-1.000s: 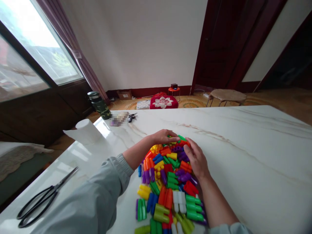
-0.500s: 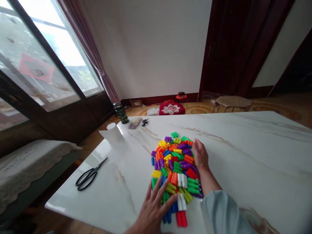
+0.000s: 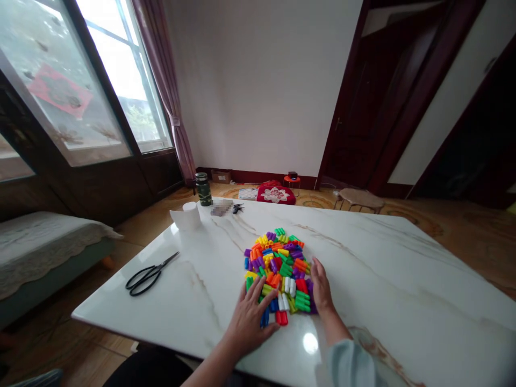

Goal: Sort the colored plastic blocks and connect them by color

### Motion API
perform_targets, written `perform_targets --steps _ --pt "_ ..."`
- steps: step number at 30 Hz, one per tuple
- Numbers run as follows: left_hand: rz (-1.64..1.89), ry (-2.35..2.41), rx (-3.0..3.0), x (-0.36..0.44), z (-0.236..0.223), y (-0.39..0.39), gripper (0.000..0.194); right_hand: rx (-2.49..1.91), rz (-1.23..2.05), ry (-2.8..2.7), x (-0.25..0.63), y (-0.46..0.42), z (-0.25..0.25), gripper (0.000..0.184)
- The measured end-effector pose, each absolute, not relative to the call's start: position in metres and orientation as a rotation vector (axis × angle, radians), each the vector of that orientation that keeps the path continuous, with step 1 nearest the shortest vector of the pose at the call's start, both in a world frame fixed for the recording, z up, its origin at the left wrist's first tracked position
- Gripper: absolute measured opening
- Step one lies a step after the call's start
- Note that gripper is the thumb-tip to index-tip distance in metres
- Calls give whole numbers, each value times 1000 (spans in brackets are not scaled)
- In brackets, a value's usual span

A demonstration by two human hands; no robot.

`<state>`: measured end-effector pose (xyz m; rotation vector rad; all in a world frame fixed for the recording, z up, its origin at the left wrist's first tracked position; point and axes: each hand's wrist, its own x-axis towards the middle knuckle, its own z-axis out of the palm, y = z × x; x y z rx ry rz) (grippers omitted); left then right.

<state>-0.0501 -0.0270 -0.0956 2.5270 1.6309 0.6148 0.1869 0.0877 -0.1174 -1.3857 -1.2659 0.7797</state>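
A heap of bright plastic building blocks [image 3: 286, 271], in purple, green, orange, yellow, blue, red and white, lies loose on the marble-patterned table [image 3: 355, 263]. My left hand [image 3: 252, 312] rests over the heap's near left part, fingers spread, some blocks hidden beneath it. Along the right edge of the pile stands my right hand [image 3: 321, 287], held on its side with the fingers stretched forward, the palm facing the blocks. White blocks [image 3: 289, 286] and a red block [image 3: 281, 317] show between the hands. Neither hand grips a block.
Black-handled scissors [image 3: 147, 277] lie on the left of the table. Toward the far left edge stand a paper roll [image 3: 189, 215], a camouflage flask [image 3: 203, 189], a blurred-out item [image 3: 221, 207] and a small black object [image 3: 237, 208]. A round stool [image 3: 358, 199] is beyond the table.
The camera view has shifted, showing more of the near table edge. My right hand has come back toward me along the pile's right side. My left hand stays on the near left blocks.
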Motion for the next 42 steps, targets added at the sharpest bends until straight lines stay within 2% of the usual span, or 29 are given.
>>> perform_targets --steps 11,15,22,26,28,34,38,42 --pt "717 1619 2501 -47 -97 -26 74 -1565 520 -1334 163 36 -130 94" --pt "725 1628 2530 -46 -101 -24 73 -1714 428 -1461 140 26 -127 89" --pt "748 1788 2424 -45 -101 -17 74 -1848 531 -1593 128 25 -109 82" --pt "882 1946 2231 -58 -90 8 61 -1747 490 -1427 151 51 -100 73" --pt "840 2081 2075 -69 -82 30 58 -1699 410 -1372 168 72 -98 72" --pt "426 1967 2225 -96 -61 103 72 -1619 454 -1381 195 144 -103 84" --pt "449 1784 2219 -100 -73 134 73 -1543 697 -1421 186 187 -106 91" --pt "668 1730 2183 -96 -97 151 62 -1493 727 -1530 178 206 -113 78"
